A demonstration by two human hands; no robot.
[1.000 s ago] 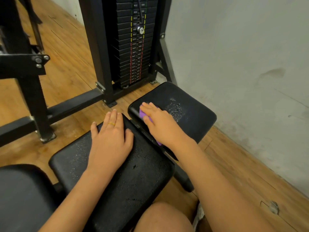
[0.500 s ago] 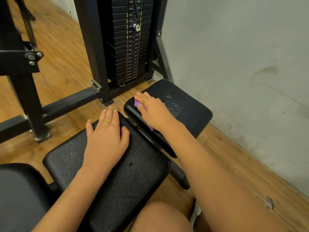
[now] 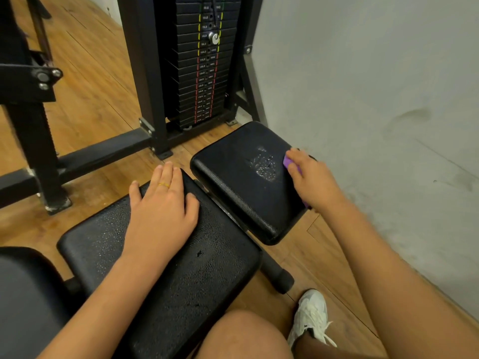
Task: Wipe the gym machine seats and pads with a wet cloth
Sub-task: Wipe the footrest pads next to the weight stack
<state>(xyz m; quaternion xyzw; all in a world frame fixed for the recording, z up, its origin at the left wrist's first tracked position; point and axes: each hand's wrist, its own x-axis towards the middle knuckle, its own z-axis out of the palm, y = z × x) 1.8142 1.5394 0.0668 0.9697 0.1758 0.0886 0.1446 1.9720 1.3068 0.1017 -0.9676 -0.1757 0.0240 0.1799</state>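
Purple cloth (image 3: pixel 290 164) shows only as a strip by my fingertips and a scrap near the wrist. My right hand (image 3: pixel 315 181) grips it against the far pad (image 3: pixel 233 187) at its right edge, hiding the rest. Water beads (image 3: pixel 265 165) glisten beside it. My left hand (image 3: pixel 162 212) lies flat, fingers straight, on the near pad (image 3: pixel 197 275).

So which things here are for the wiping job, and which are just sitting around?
For the job: purple cloth, in the right hand; far pad under it; near pad, left hand resting on it.
Just there: weight stack, selector pin, white shoe, wooden floor, grey wall.
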